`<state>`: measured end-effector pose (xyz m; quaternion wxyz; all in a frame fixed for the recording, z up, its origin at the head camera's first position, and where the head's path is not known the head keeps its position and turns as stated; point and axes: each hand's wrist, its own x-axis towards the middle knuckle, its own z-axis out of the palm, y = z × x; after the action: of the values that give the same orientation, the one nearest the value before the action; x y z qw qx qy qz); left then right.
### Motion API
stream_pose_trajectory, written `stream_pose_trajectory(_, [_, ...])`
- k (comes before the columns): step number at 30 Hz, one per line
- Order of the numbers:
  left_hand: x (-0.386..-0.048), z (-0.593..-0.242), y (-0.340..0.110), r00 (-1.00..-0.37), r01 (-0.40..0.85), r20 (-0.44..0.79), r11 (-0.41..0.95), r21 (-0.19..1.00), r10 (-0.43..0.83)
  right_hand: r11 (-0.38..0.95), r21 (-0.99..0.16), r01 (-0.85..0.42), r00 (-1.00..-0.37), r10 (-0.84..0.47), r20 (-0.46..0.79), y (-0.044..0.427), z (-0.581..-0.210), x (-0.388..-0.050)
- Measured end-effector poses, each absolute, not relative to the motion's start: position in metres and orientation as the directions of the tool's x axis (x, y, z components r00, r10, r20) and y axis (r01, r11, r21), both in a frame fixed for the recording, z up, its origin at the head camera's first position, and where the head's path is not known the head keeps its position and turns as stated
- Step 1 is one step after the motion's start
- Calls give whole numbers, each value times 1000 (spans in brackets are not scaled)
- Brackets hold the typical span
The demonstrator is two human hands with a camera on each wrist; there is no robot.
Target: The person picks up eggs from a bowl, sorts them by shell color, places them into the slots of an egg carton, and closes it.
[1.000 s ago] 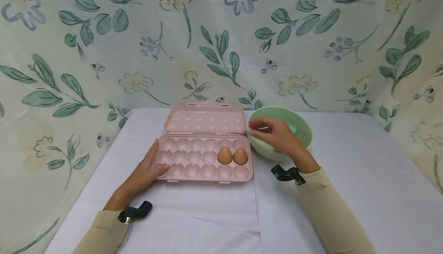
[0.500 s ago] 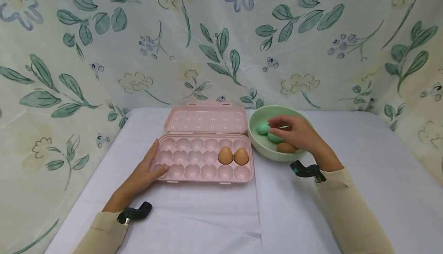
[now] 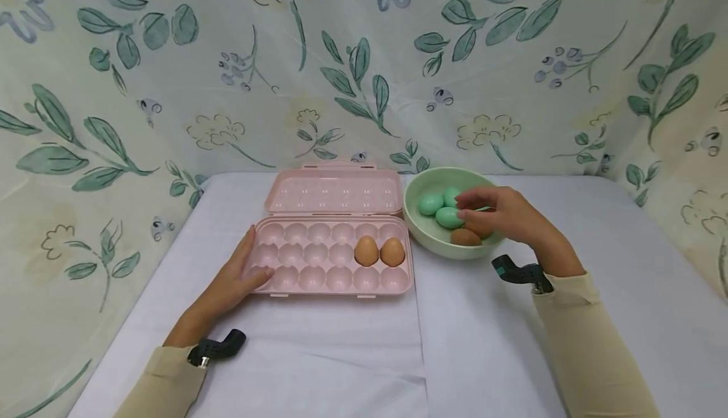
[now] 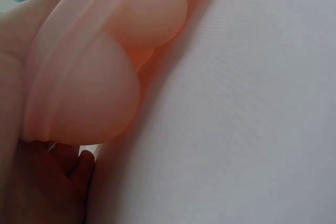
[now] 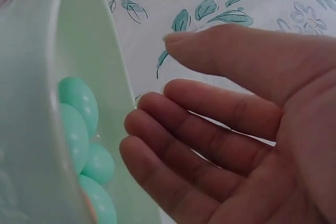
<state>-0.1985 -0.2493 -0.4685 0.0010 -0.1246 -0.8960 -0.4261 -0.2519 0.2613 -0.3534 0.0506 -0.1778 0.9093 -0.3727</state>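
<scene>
A pink egg carton (image 3: pixel 315 255) lies with its lid back; two brown eggs (image 3: pixel 366 251) stand side by side in its middle row, at the right. My left hand (image 3: pixel 227 285) grips the left end, thumb over the rim; the left wrist view shows fingers (image 4: pixel 79 174) beneath the carton (image 4: pixel 84 87). My right hand (image 3: pixel 509 215) is over the right side of a green bowl (image 3: pixel 421 233) holding several green eggs (image 3: pixel 449 217) and brown eggs (image 3: pixel 465 237). In the right wrist view that hand (image 5: pixel 226 129) is empty, its fingers spread and slightly bent beside the bowl (image 5: pixel 26 103).
The bowl stands against the carton's right side. A white cloth (image 3: pixel 318 355) with creases covers the table, and a floral curtain (image 3: pixel 341 26) hangs behind the back edge. Each wrist wears a black camera mount (image 3: pixel 218 346).
My right hand has moved right, from the bowl's left part to its right side, uncovering green and brown eggs. The left hand keeps its hold on the carton. The head view has shifted slightly.
</scene>
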Motion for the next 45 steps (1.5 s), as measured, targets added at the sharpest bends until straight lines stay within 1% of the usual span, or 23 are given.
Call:
stream_pose_trajectory(11, [-198,-468,-249,-972,208,91,616,760,215,726,-648,-232,-941,-337,-41,272,-357,-252])
stream_pose_trajectory(24, [-196,-468,-250,-970,219,108,598,771,216,740,-623,-253,-930,-363,-53,268,-365,-256])
stream_pose_trajectory(31, [-196,-467,-249,-969,222,108,594,773,221,765,-592,-254,-922,-376,-90,266,-368,-255])
stream_pose_trajectory(40, [-198,-469,-249,-972,207,98,595,777,212,734,-616,-286,-906,-417,-76,259,-372,-256])
stream_pose_trajectory(45, [-198,-470,-249,-975,198,90,598,777,205,734,-610,-298,-900,-430,-77,255,-376,-256])
